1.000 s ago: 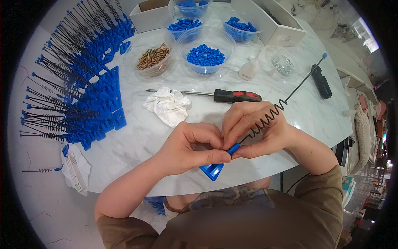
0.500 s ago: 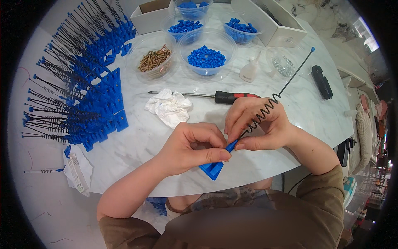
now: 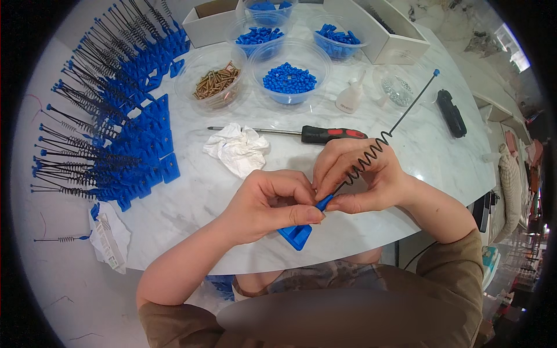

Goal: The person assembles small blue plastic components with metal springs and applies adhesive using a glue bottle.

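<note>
Near the table's front edge, my left hand (image 3: 261,206) is closed, thumb and forefinger pinching a blue plastic base (image 3: 297,236) at its narrow upper end. A short blue tapered sleeve (image 3: 325,202) shows just above the thumb. My right hand (image 3: 377,174) is closed too, its fingertips on the lower end of a black coiled spring wire (image 3: 380,148), where it meets the sleeve. The wire slants up to the right and ends in a small blue cap (image 3: 436,72). My fingers partly hide the joint between wire and base.
Finished-looking blue bases with spring wires (image 3: 133,156) line the left side. Behind my hands lie crumpled tissue (image 3: 238,149) and a screwdriver (image 3: 325,135). Farther back stand tubs of screws (image 3: 216,84) and blue caps (image 3: 290,78), a small white bottle (image 3: 349,97) and white boxes (image 3: 400,43).
Very little differs. My right fingers have shifted slightly at the wire's lower end, and a bit more of the blue sleeve shows. My left hand stays in place.
</note>
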`<state>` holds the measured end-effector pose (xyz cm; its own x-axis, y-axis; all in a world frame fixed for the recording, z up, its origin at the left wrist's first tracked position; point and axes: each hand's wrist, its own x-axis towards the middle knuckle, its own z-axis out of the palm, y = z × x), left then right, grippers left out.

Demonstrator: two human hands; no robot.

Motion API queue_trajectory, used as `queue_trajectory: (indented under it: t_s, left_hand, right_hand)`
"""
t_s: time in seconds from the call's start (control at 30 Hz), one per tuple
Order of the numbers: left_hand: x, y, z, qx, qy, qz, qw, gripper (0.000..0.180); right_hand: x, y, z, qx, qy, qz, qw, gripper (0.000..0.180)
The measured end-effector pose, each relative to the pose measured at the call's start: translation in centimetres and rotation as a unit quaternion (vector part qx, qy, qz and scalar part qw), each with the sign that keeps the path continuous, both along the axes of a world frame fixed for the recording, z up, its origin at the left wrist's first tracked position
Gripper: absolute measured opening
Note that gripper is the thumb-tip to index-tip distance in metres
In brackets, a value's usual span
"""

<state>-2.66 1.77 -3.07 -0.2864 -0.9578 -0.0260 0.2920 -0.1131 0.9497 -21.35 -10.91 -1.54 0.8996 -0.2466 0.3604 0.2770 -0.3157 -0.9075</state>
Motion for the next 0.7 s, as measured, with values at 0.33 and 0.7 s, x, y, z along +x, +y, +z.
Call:
queue_trajectory:
  t_s: [0.33, 0.7]
  left_hand:
    - [0.03, -0.02, -0.06, -0.001, 0.010, 0.000, 1.000, 0.009]
    - [-0.07, 0.14, 0.61, 0.045, 0.001, 0.013, 0.999, 0.010]
  right_hand:
    - [0.02, -0.03, -0.29, 0.005, -0.012, 0.004, 1.000, 0.018]
    - [0.05, 0.07, -0.04, -0.011, -0.023, 0.000, 1.000, 0.016]
